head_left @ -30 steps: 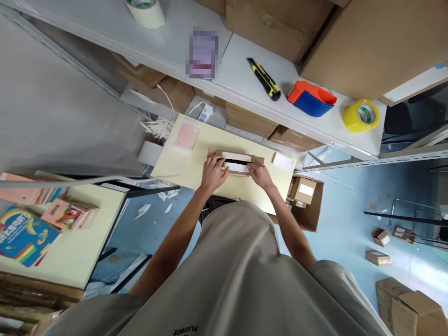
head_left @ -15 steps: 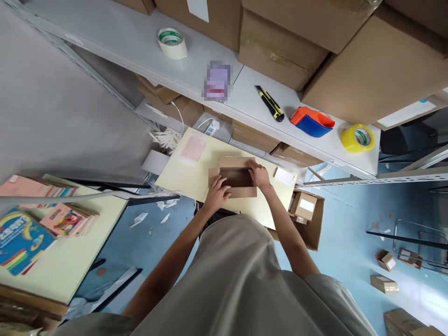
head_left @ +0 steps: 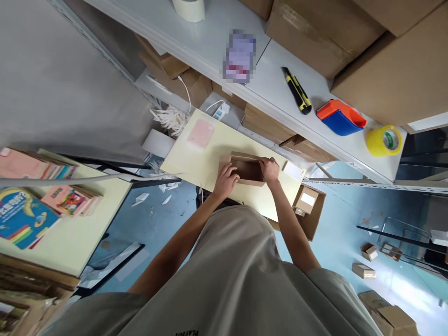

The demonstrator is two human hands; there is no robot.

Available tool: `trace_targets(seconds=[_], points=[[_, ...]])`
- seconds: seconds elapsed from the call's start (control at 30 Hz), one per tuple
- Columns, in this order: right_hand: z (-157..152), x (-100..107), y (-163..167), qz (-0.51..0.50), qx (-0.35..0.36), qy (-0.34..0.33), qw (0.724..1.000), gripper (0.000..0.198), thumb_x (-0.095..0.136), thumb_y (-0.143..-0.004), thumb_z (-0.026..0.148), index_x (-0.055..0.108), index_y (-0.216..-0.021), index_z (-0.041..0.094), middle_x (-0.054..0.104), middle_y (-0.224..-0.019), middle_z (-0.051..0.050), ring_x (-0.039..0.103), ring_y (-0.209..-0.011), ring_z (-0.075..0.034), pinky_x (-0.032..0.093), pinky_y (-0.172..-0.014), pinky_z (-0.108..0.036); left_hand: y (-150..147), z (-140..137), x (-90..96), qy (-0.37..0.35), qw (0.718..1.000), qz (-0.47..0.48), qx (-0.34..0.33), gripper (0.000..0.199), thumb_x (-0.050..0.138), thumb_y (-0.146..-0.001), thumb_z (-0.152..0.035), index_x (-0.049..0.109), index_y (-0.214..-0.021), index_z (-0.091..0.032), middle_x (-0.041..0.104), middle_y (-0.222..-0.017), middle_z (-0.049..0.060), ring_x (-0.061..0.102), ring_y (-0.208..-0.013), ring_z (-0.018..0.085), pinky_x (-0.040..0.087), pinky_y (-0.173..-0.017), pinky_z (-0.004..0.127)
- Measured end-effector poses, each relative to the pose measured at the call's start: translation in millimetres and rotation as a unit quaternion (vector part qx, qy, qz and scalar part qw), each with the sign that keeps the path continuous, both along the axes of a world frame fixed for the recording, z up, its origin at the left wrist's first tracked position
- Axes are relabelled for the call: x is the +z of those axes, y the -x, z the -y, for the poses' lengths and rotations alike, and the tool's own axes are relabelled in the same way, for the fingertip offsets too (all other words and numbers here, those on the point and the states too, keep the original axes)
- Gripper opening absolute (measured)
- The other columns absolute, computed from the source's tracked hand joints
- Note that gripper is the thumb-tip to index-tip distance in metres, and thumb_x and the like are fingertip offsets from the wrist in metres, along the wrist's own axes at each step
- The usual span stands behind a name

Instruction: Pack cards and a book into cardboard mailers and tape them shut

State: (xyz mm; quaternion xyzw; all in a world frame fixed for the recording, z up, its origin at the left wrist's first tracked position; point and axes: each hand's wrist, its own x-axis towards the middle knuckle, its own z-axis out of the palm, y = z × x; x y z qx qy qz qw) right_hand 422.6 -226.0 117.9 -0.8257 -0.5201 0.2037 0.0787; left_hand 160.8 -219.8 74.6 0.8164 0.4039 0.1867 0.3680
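A small open-topped cardboard box (head_left: 248, 181) stands on the pale yellow table, its dark inside showing between my hands. My left hand (head_left: 226, 181) grips the box's left end, fingers curled over the edge. At the opposite end, my right hand (head_left: 270, 171) pinches the upper edge of the box, with the thumb side toward the inside. Both hands partly cover the end flaps. A pink card (head_left: 200, 133) lies on the table beyond the left hand, and a white paper or label (head_left: 294, 171) lies to the right of the right hand.
Above the table runs a grey shelf with a utility knife (head_left: 297, 91), an orange-and-blue tape dispenser (head_left: 341, 117), yellow tape (head_left: 383, 141) and large cartons (head_left: 388, 88). Books (head_left: 26, 217) lie on the left table. An open carton (head_left: 315, 215) holding boxes stands at right.
The view has shifted, so the shelf sits higher and further right. The box's near flap looks more upright, and my right hand's fingers have closed more tightly on its end.
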Motion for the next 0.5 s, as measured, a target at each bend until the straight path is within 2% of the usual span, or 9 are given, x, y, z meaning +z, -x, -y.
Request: trace_targets(seconds=[0.07, 0.17, 0.27, 0.33, 0.4, 0.5], points=[[3.0, -0.2, 3.7, -0.003, -0.007, -0.025, 1.000, 0.028, 0.068, -0.107, 0.017, 0.087, -0.126, 0.025, 0.085, -0.133, -0.015, 0.073, -0.126, -0.038, 0.062, -0.109, -0.052, 3.5, -1.2, 3.9, 0.017, 1.000, 0.010, -0.010, 0.020, 0.072, -0.100, -0.015, 0.083, -0.111, -0.026, 0.070, -0.153, 0.015, 0.051, -0.165, 0.040, 0.042, -0.140, 0.065], [3.3, 4.2, 17.0, -0.007, -0.004, -0.059, 0.998, 0.032, 0.063, -0.105, 0.015, 0.085, -0.127, 0.022, 0.080, -0.146, -0.016, 0.072, -0.131, -0.039, 0.061, -0.115, -0.057, 16.9, -18.1, 11.4, 0.043, 0.998, 0.046, -0.003, 0.030, 0.076, -0.104, -0.029, 0.079, -0.133, -0.027, 0.068, -0.156, 0.014, 0.060, -0.155, 0.037, 0.049, -0.135, 0.059], [-8.8, 14.8, 47.0, -0.029, 0.002, -0.089, 0.996, 0.035, 0.055, -0.107, 0.017, 0.084, -0.126, 0.020, 0.080, -0.143, -0.017, 0.072, -0.133, -0.037, 0.062, -0.115, -0.053, 44.8, -60.5, 10.5, 0.040, 0.993, 0.079, 0.074, 0.034, 0.067, -0.111, -0.038, 0.075, -0.141, -0.025, 0.071, -0.152, 0.015, 0.063, -0.150, 0.035, 0.048, -0.135, 0.056], [-27.2, 20.3, 78.2, -0.061, 0.012, -0.108, 0.992, 0.036, 0.052, -0.111, 0.021, 0.084, -0.127, 0.021, 0.080, -0.140, -0.017, 0.074, -0.130, -0.034, 0.064, -0.114, -0.047, 68.6, -100.3, -0.7, 0.036, 0.985, 0.083, 0.148, 0.035, 0.065, -0.110, -0.034, 0.073, -0.142, -0.022, 0.071, -0.150, 0.017, 0.063, -0.147, 0.037, 0.047, -0.134, 0.056], [-55.6, 18.9, 115.7, -0.109, 0.033, -0.108, 0.988, 0.036, 0.051, -0.113, 0.026, 0.082, -0.131, 0.022, 0.080, -0.140, -0.015, 0.078, -0.124, -0.031, 0.064, -0.112, -0.043, 91.4, -143.5, -20.5, 0.047, 0.974, 0.071, 0.211, 0.037, 0.066, -0.107, -0.030, 0.072, -0.142, -0.020, 0.070, -0.147, 0.019, 0.064, -0.142, 0.039, 0.049, -0.130, 0.057], [-113.4, -3.0, 173.0, -0.191, 0.044, -0.038, 0.980, 0.035, 0.056, -0.115, 0.031, 0.077, -0.141, 0.023, 0.080, -0.142, -0.013, 0.082, -0.115, -0.027, 0.064, -0.110, -0.040, 114.2, -200.8, -57.1, 0.077, 0.961, 0.058, 0.260, 0.039, 0.068, -0.101, -0.025, 0.073, -0.139, -0.018, 0.070, -0.138, 0.021, 0.066, -0.134, 0.041, 0.050, -0.126, 0.058]])
